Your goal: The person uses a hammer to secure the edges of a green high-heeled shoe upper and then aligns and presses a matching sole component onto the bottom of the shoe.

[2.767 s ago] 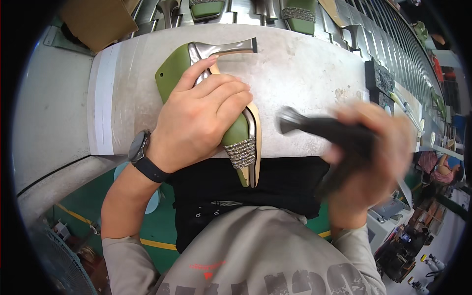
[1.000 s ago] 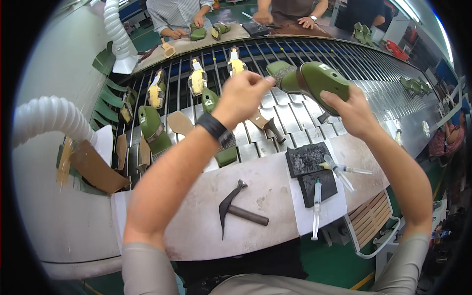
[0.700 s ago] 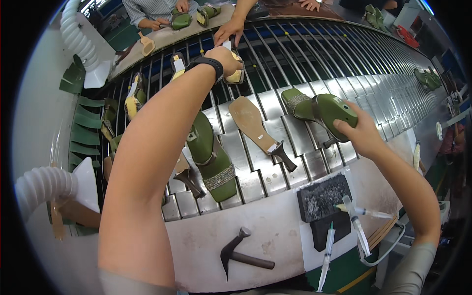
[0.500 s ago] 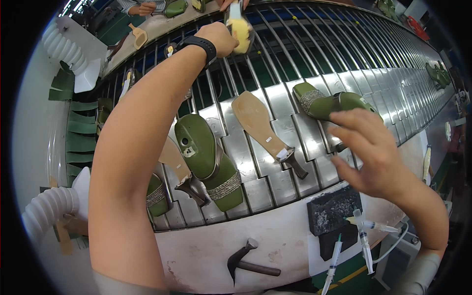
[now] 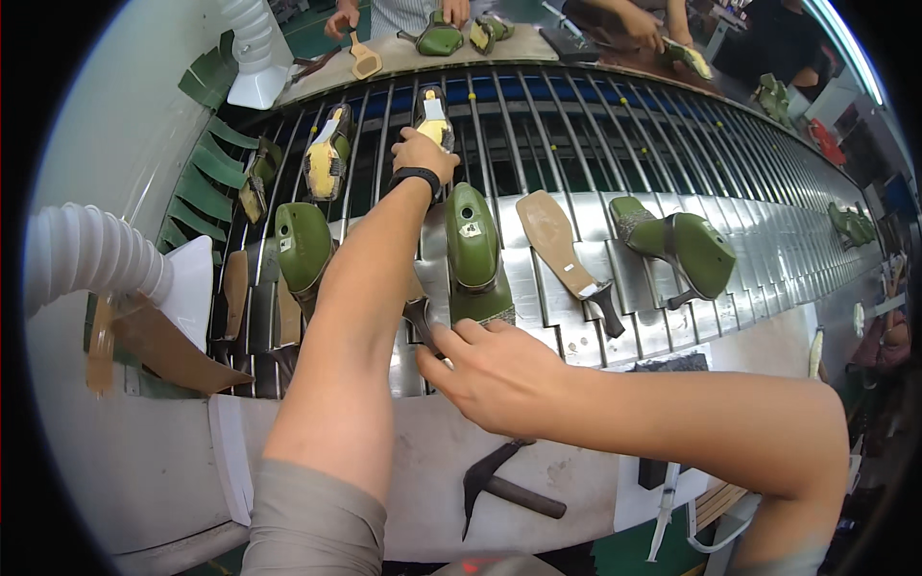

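Note:
My left hand (image 5: 424, 158) reaches out over the rollers, its fingers closed on a shoe last (image 5: 435, 132) with a yellow underside facing up. Nearer to me, my right hand (image 5: 495, 379) is curled, thumb and forefinger about the dark heel of a tan shoe sole (image 5: 417, 296). My left forearm covers part of that sole. Right beside it, a green shoe last (image 5: 473, 235) with a glittery strap stands on the metal plates, its near end partly behind my right fingers. Left of my forearm sits another green last (image 5: 303, 245).
Another heeled sole (image 5: 557, 240) and a strapped green last (image 5: 687, 250) lie farther right on the conveyor (image 5: 768, 230). A hammer (image 5: 509, 488) and a syringe (image 5: 665, 509) are at the near edge. White ducts (image 5: 106, 254) stand left. Co-workers' hands (image 5: 343, 19) show across the line.
My left hand has brought the yellow-bottomed last from the far edge back onto the rollers. My right hand has swung left from the right-hand green last to the heeled sole. The view has shifted.

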`<state>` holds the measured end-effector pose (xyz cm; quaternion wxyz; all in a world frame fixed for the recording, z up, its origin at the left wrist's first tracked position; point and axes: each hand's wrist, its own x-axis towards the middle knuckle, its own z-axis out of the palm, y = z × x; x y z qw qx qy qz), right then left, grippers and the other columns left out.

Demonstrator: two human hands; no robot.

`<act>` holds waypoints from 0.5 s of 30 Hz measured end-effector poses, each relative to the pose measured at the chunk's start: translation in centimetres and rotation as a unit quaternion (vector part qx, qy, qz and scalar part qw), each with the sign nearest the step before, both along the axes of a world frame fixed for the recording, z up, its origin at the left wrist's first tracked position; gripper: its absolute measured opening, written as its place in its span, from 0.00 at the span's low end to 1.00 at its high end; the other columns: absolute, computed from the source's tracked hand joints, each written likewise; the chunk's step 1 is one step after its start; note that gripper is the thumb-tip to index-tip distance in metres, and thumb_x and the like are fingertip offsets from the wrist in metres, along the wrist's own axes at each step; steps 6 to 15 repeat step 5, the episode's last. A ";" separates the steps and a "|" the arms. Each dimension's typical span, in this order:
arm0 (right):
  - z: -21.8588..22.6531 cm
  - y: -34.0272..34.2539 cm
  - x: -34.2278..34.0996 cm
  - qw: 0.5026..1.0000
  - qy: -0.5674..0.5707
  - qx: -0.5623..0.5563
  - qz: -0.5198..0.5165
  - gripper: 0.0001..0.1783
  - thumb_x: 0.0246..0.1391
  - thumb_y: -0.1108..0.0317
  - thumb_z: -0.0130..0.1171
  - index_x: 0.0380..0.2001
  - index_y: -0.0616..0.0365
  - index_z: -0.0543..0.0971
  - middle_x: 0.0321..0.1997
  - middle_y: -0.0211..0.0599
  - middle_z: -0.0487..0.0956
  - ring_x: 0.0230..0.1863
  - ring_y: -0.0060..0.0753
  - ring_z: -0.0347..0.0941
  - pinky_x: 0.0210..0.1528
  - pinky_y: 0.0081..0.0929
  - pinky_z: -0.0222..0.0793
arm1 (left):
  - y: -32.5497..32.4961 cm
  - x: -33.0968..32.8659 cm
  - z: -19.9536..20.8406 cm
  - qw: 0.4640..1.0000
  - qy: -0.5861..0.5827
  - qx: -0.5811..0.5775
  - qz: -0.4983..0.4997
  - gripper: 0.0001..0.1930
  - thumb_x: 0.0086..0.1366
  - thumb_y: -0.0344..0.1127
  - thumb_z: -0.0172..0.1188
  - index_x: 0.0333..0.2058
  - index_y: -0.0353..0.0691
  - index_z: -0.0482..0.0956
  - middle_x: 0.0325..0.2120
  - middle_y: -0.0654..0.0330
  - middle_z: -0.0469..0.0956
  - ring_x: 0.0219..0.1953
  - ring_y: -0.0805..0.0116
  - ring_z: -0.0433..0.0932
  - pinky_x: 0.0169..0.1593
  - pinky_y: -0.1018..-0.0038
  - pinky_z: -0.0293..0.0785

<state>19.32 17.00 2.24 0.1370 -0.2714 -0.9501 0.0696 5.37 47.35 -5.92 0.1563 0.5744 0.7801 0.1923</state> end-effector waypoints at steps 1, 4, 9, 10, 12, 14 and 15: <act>0.0 0.0 -1.0 1.000 0.001 0.014 -0.008 0.20 0.56 0.66 0.60 0.50 0.65 0.78 0.46 0.50 0.80 0.43 0.44 0.80 0.40 0.39 0.78 | 0.1 -1.0 0.7 1.000 -0.008 -0.007 0.006 0.52 0.51 0.48 0.81 0.66 0.32 0.59 0.60 0.37 0.71 0.61 0.41 0.77 0.64 0.56 0.77; 0.3 1.1 -2.9 0.998 -0.042 0.027 -0.042 0.29 0.57 0.65 0.61 0.61 0.64 0.73 0.58 0.55 0.75 0.49 0.47 0.78 0.44 0.39 0.79 | -0.4 -2.8 4.8 0.998 -0.030 -0.028 -0.049 0.52 0.52 0.53 0.79 0.66 0.28 0.61 0.61 0.35 0.73 0.62 0.41 0.77 0.67 0.60 0.74; 0.5 1.4 -3.0 0.994 -0.086 0.011 -0.064 0.34 0.57 0.64 0.62 0.66 0.62 0.70 0.66 0.57 0.71 0.54 0.49 0.77 0.49 0.38 0.80 | -1.8 -2.9 6.8 0.995 -0.018 -0.042 -0.085 0.53 0.52 0.53 0.78 0.65 0.21 0.61 0.59 0.38 0.79 0.61 0.44 0.79 0.68 0.65 0.72; 0.5 1.4 -3.0 0.994 -0.086 0.011 -0.064 0.34 0.57 0.64 0.62 0.66 0.62 0.70 0.66 0.57 0.71 0.54 0.49 0.77 0.49 0.38 0.80 | -1.8 -2.9 6.8 0.995 -0.018 -0.042 -0.085 0.53 0.52 0.53 0.78 0.65 0.21 0.61 0.59 0.38 0.79 0.61 0.44 0.79 0.68 0.65 0.72; 0.5 1.4 -3.0 0.994 -0.086 0.011 -0.064 0.34 0.57 0.64 0.62 0.66 0.62 0.70 0.66 0.57 0.71 0.54 0.49 0.77 0.49 0.38 0.80 | -1.8 -2.9 6.8 0.995 -0.018 -0.042 -0.085 0.53 0.52 0.53 0.78 0.65 0.21 0.61 0.59 0.38 0.79 0.61 0.44 0.79 0.68 0.65 0.72; 0.5 1.4 -3.0 0.994 -0.086 0.011 -0.064 0.34 0.57 0.64 0.62 0.66 0.62 0.70 0.66 0.57 0.71 0.54 0.49 0.77 0.49 0.38 0.80 | -1.8 -2.9 6.8 0.995 -0.018 -0.042 -0.085 0.53 0.52 0.53 0.78 0.65 0.21 0.61 0.59 0.38 0.79 0.61 0.44 0.79 0.68 0.65 0.72; 0.5 1.4 -3.0 0.994 -0.086 0.011 -0.064 0.34 0.57 0.64 0.62 0.66 0.62 0.70 0.66 0.57 0.71 0.54 0.49 0.77 0.49 0.38 0.80 | -1.8 -2.9 6.8 0.995 -0.018 -0.042 -0.085 0.53 0.52 0.53 0.78 0.65 0.21 0.61 0.59 0.38 0.79 0.61 0.44 0.79 0.68 0.65 0.72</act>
